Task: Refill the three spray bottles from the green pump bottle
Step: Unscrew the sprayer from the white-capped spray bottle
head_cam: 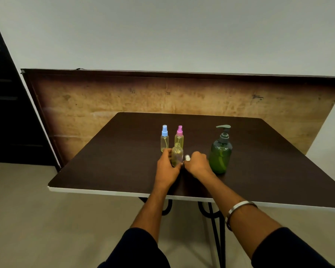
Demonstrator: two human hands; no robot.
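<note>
Green pump bottle (220,155) stands upright at 3 o'clock of the right hand (197,164), the nearer hand, whose fingers pinch a white spray cap (187,157). Left hand (167,167) fingers wrap the open, upright spray bottle (177,154) mid-counter (104,167); yellowish liquid inside.

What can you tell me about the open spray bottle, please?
The open spray bottle is small, round and of clear plastic with a yellowish tint, a little liquid showing near its base. Its spray head is off, so the threaded neck stands bare. It stands upright on the dark table, just in front of the pink-capped bottle. The left hand grips it from its left side. The right hand, close beside it, holds a white cap, probably its spray head.
</note>
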